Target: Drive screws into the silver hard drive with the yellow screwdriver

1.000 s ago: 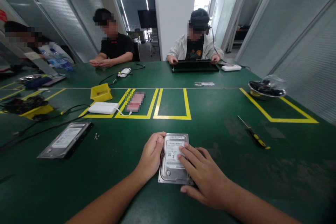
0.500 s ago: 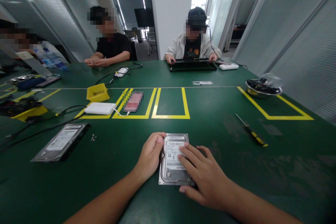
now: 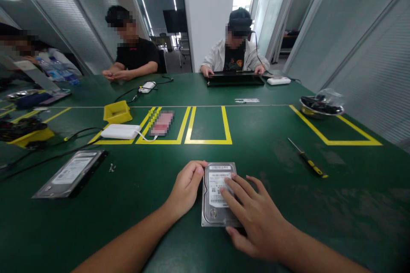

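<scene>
A silver hard drive point(image 3: 215, 217) with a white label lies face up in front of me on the green table. My left hand point(image 3: 187, 187) is closed at its left edge, with the thumb and index finger by the far left corner; the other fingers are curled and partly hidden. Across the drive's right side rests my right hand point(image 3: 256, 215), its fingers spread over the label and its thumb near the close edge. A second hard drive point(image 3: 72, 172) lies off to the left, beside several tiny screws point(image 3: 112, 168).
A screwdriver point(image 3: 309, 162) lies to the right. Farther back are a metal bowl point(image 3: 322, 108) of dark parts, a yellow bin point(image 3: 117, 112), a white power bank point(image 3: 120, 131) with cables and a blurred-out phone point(image 3: 162, 123). Across the table, one person point(image 3: 235, 51) holds a black panel point(image 3: 235, 79).
The hard drive and both hands have shifted slightly to the right together. The view has turned a little, so the things at the left sit slightly farther left.
</scene>
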